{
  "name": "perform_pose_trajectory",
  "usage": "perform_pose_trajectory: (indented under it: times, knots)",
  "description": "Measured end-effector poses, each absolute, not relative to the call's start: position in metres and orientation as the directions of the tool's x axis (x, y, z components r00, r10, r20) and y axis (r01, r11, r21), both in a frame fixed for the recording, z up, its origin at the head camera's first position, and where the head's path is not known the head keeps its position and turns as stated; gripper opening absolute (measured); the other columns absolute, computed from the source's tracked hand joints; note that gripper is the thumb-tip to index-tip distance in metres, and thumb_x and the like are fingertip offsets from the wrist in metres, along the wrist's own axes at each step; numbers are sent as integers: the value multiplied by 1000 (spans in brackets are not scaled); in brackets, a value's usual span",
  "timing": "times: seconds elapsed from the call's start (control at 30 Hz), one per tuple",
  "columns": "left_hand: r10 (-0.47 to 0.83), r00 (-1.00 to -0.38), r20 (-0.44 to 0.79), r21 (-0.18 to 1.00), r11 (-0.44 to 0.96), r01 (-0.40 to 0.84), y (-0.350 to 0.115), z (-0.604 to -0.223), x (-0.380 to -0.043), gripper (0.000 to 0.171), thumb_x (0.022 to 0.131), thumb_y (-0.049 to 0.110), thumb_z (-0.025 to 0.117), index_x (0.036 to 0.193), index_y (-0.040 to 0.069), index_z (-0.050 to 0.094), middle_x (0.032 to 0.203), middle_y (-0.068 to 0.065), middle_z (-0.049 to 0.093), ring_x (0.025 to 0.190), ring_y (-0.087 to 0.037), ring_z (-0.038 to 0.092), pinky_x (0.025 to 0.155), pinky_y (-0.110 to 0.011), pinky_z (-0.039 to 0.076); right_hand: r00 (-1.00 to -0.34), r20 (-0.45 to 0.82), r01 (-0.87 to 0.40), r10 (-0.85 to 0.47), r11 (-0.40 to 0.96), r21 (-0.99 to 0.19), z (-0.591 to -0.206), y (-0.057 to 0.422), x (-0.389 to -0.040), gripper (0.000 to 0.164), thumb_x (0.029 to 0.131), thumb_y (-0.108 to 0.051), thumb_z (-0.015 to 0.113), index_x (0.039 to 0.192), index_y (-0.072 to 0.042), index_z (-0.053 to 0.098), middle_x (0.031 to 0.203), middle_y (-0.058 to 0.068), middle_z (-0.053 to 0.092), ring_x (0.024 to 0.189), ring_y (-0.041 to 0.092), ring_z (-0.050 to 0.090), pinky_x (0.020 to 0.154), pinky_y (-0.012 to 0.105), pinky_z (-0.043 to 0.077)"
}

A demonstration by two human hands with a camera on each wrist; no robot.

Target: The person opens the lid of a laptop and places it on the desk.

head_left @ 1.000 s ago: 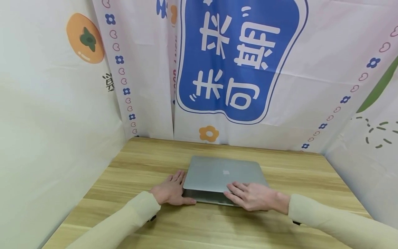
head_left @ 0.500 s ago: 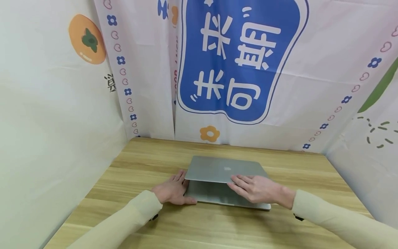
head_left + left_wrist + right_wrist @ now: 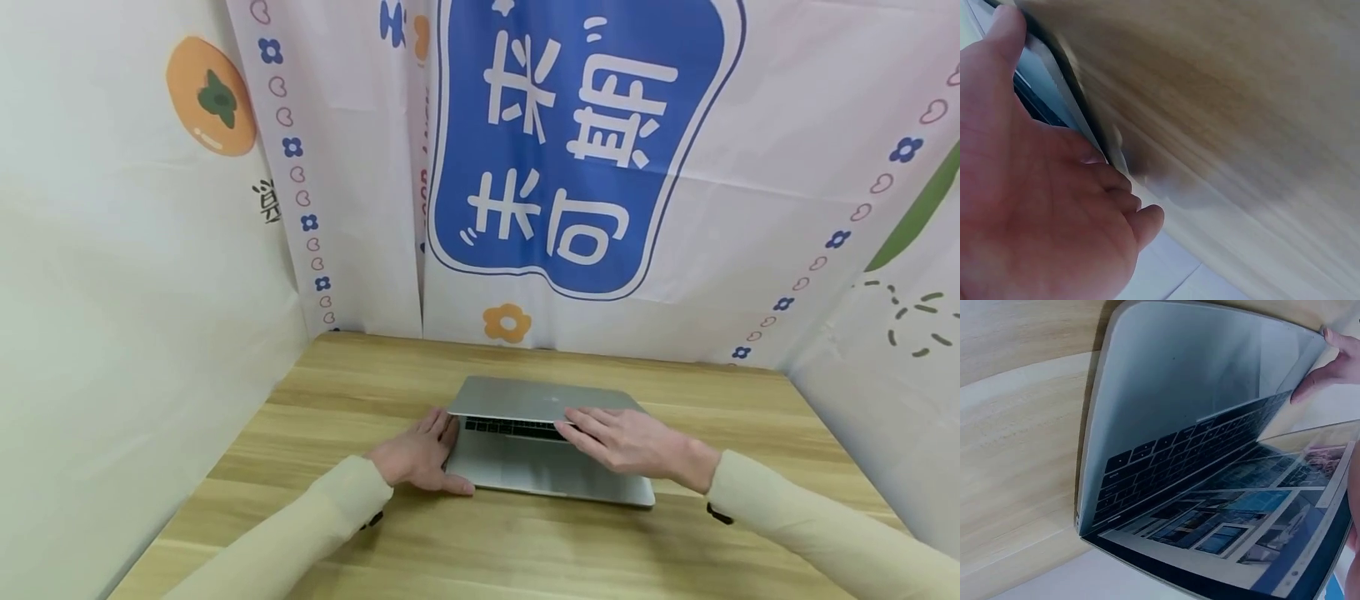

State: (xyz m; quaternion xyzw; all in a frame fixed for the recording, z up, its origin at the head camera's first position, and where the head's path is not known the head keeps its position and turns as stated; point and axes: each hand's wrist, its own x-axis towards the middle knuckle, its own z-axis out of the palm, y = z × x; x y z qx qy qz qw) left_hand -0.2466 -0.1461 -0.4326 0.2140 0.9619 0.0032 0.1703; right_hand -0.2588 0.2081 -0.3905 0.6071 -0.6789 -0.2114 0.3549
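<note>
A silver laptop (image 3: 525, 468) lies on the wooden table with its lid (image 3: 498, 400) partly raised. In the right wrist view, the black keyboard (image 3: 1166, 464) and the lit screen (image 3: 1222, 534) face each other at an angle. My left hand (image 3: 420, 458) rests at the laptop's left side, its thumb along the front edge near the corner and its straight fingers against the side edge. With my right hand (image 3: 637, 446) I hold the lid's front edge right of the middle; some fingers lie on its outer face, and the thumb is hidden in the head view.
The wooden table (image 3: 360, 396) extends on all sides of the laptop. Behind it hangs a printed white cloth (image 3: 367, 283) with a big blue sign. A white wall covering (image 3: 127, 333) stands at the left, another (image 3: 885, 392) at the right.
The lid has swung up and back with my right hand, widening the gap and bringing part of the keyboard into sight. My left hand has stayed at the laptop's left front corner.
</note>
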Motion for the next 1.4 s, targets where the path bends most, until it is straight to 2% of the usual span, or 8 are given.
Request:
perform_pose_trajectory:
  times: [0.37, 0.63, 0.83, 0.9, 0.97, 1.13, 1.27, 1.4]
  knots:
    - [415, -836, -359, 73, 905, 418, -145, -430, -257, 123, 74, 83, 57, 157, 2, 15, 164, -21, 7, 154, -34, 6, 125, -44, 19, -3, 348, -725, -938, 242, 645, -381, 208, -270, 48, 107, -2, 15, 132, 1, 57, 118, 18, 68, 104, 26, 69, 77, 32, 60]
    - [413, -827, -381, 66, 904, 422, -144, -432, -264, 129, 70, 85, 59, 157, 4, 11, 166, -16, 4, 154, -30, 5, 125, -43, 20, -81, 414, -796, -907, 309, 521, -377, 208, -275, 52, 108, -5, 11, 134, 0, 56, 117, 16, 67, 101, 25, 67, 73, 32, 60]
    - [403, -831, -383, 68, 910, 410, -143, -429, -262, 127, 70, 84, 60, 158, 4, 12, 166, -13, 4, 154, -28, 5, 125, -42, 20, -97, 452, -818, -887, 330, 472, -371, 207, -282, 53, 104, -5, 13, 133, -1, 58, 110, 14, 68, 95, 23, 68, 72, 31, 60]
    - [399, -833, -384, 63, 911, 407, -142, -427, -263, 127, 70, 83, 61, 157, 4, 12, 166, -13, 4, 154, -28, 6, 125, -41, 20, -120, 449, -824, -886, 340, 452, -368, 207, -283, 51, 102, -1, 18, 134, -2, 57, 110, 13, 68, 95, 23, 68, 73, 31, 60]
    - [395, -833, -387, 61, 912, 405, -142, -427, -262, 128, 70, 83, 61, 157, 4, 12, 166, -12, 4, 155, -27, 6, 125, -41, 19, -145, 441, -831, -886, 351, 431, -366, 207, -284, 47, 96, 6, 32, 135, -2, 56, 111, 13, 67, 96, 23, 67, 74, 31, 60]
    - [393, -832, -390, 45, 911, 410, -140, -425, -263, 128, 70, 82, 63, 157, 3, 13, 166, -14, 7, 154, -29, 7, 125, -41, 18, -207, 421, -829, -883, 387, 405, -360, 206, -287, 67, 75, 17, 63, 138, -3, 53, 113, 12, 67, 96, 22, 66, 74, 31, 60]
    - [390, -830, -400, 26, 909, 415, -139, -424, -264, 128, 69, 82, 63, 157, 2, 14, 165, -16, 9, 154, -30, 8, 125, -41, 18, -256, 419, -810, -871, 430, 399, -355, 204, -289, 72, 72, 18, 68, 139, -5, 53, 114, 11, 67, 96, 22, 66, 73, 31, 59]
    - [384, -824, -416, 30, 912, 409, -139, -423, -266, 128, 70, 81, 64, 157, 2, 14, 165, -16, 9, 154, -29, 8, 125, -41, 19, -268, 412, -804, -871, 438, 403, -351, 203, -290, 69, 75, 18, 66, 139, -6, 54, 112, 11, 67, 95, 23, 67, 74, 32, 60]
